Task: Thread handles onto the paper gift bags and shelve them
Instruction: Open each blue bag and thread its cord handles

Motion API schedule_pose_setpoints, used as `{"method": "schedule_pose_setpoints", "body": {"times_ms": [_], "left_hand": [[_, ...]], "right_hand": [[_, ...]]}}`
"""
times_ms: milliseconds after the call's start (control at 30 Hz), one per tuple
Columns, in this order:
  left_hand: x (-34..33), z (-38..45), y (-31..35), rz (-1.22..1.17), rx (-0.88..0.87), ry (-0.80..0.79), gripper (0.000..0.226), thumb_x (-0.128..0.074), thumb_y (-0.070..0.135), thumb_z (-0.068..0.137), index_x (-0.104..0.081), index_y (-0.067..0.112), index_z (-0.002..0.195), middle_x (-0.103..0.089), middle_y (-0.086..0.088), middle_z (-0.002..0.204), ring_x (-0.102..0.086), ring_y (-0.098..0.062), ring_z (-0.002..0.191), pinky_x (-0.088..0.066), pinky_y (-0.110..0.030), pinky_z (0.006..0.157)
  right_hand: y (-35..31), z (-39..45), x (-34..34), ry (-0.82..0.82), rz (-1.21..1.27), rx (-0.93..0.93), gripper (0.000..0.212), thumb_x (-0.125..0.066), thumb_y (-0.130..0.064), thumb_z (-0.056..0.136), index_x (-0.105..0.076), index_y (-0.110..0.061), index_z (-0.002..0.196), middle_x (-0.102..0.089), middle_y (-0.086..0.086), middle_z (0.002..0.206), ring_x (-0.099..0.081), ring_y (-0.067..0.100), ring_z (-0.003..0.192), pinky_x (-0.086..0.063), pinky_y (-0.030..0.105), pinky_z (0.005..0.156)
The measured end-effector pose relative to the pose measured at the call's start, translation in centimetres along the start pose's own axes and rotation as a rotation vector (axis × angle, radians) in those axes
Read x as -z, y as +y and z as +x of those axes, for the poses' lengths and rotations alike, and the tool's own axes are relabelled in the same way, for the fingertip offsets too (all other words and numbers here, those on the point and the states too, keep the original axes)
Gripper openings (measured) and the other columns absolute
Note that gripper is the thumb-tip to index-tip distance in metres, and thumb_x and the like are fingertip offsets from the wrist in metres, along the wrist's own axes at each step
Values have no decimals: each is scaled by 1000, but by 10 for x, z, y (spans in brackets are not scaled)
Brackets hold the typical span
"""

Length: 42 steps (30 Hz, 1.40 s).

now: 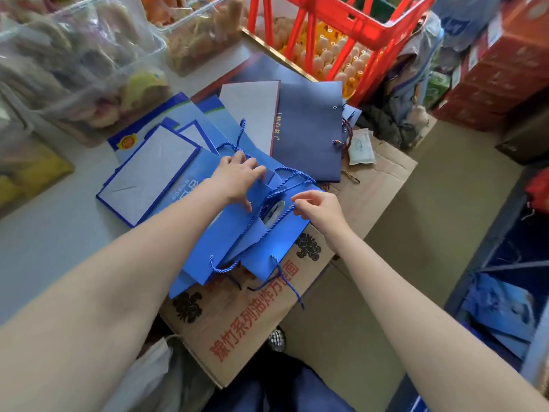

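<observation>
Bare forearms reach in from the bottom edge, over a flattened cardboard box (237, 322) that lies half on the grey counter (44, 248). On it sits a loose fan of blue gift bags (231, 245), folded flat, some already roped. Left hand (237, 179) presses on the top bag with fingers spread and nearly straight, its grip apart. Right hand (319, 208) pinches the blue cord handle (285, 185) near the bag's eyelet, its grip closed on the cord. Behind lie a navy bag (309, 132) and a red crate (341, 34); a metal shelf (502, 295) at the right holds more blue bags. These bags look light, thin and glossy, likely to slide and crease; best held flat near the reinforced top edge, with the limp cord taken close to its tip.
</observation>
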<state>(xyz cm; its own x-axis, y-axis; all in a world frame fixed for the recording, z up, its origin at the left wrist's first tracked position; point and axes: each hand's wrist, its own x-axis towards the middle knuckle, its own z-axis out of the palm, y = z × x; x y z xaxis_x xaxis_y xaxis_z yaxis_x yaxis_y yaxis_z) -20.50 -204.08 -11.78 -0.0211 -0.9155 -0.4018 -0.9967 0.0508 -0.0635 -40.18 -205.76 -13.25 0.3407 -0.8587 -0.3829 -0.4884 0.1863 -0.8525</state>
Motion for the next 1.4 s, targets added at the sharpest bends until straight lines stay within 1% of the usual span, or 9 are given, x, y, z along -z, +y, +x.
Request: {"method": "schedule_pose_setpoints", "body": {"times_ms": [100, 367, 500, 633, 800, 933, 1033, 1133, 1400], "left_hand": [[-2, -5, -4, 41, -48, 18, 72, -76, 50, 66, -43, 19, 122, -47, -2, 124, -39, -23, 119, -36, -34, 93], [33, -44, -28, -620, -12, 141, 42, -80, 32, 69, -46, 17, 90, -58, -7, 99, -50, -23, 88, -38, -31, 70], [62, -54, -14, -759, 74, 224, 36, -74, 34, 77, -51, 16, 98, -50, -3, 92, -46, -19, 82, -34, -28, 58], [66, -58, 10, -917, 106, 220, 39, -65, 30, 86, -50, 17, 119, -53, -6, 95, -50, -20, 83, -40, -26, 62], [48, -69, 49, -757, -87, 323, 42, -56, 16, 91, -46, 24, 131, -49, -11, 121, -51, -28, 108, -39, -35, 96], [22, -83, 77, -673, -183, 314, 40, -60, 6, 87, -55, 22, 123, -45, -9, 114, -54, -27, 94, -43, -39, 88], [10, -91, 92, -631, -197, 391, 40, -62, 2, 85, -57, 16, 121, -48, -12, 115, -57, -32, 85, -47, -40, 79], [5, -92, 99, -654, -146, 403, 38, -63, 5, 85, -57, 12, 122, -49, -11, 113, -56, -31, 89, -44, -37, 81], [-5, -112, 109, -623, -64, 483, 40, -66, 8, 84, -57, 11, 123, -52, -8, 115, -56, -27, 79, -44, -34, 77]], "right_hand": [[-5, -5, -15, -23, -32, -13, 10, -68, -22, 85, -66, -13, 83, -65, 1, 74, -60, 12, 68, -50, 31, 75], [-15, -29, -31, -92, -55, 15, 20, -73, -27, 80, -68, -12, 92, -70, 5, 90, -62, 11, 80, -51, 25, 73], [-18, -44, -15, -103, 25, 44, 9, -72, -16, 81, -65, -20, 78, -68, -2, 76, -62, 1, 66, -43, 12, 60], [-23, -52, 13, 88, 141, 26, 18, -66, -5, 84, -62, -17, 72, -61, 0, 69, -55, 7, 63, -42, 19, 60], [-27, -59, 61, 145, -61, 114, 11, -66, -3, 83, -62, -12, 79, -57, -2, 67, -49, -6, 50, -35, 8, 49], [-12, -68, 85, 120, -240, 108, 24, -69, -3, 80, -60, -21, 67, -61, 4, 73, -52, -7, 49, -39, 6, 54], [-3, -78, 86, 125, -359, 184, 7, -67, -1, 81, -67, -9, 80, -63, 4, 81, -55, -1, 61, -41, 4, 59], [9, -84, 84, 184, -508, 382, 15, -64, 1, 81, -69, -4, 94, -66, 8, 94, -57, 18, 82, -48, 25, 79], [23, -82, 71, 70, -593, 520, 34, -70, -7, 80, -63, -8, 113, -62, 7, 114, -51, 26, 107, -43, 40, 93]]}}
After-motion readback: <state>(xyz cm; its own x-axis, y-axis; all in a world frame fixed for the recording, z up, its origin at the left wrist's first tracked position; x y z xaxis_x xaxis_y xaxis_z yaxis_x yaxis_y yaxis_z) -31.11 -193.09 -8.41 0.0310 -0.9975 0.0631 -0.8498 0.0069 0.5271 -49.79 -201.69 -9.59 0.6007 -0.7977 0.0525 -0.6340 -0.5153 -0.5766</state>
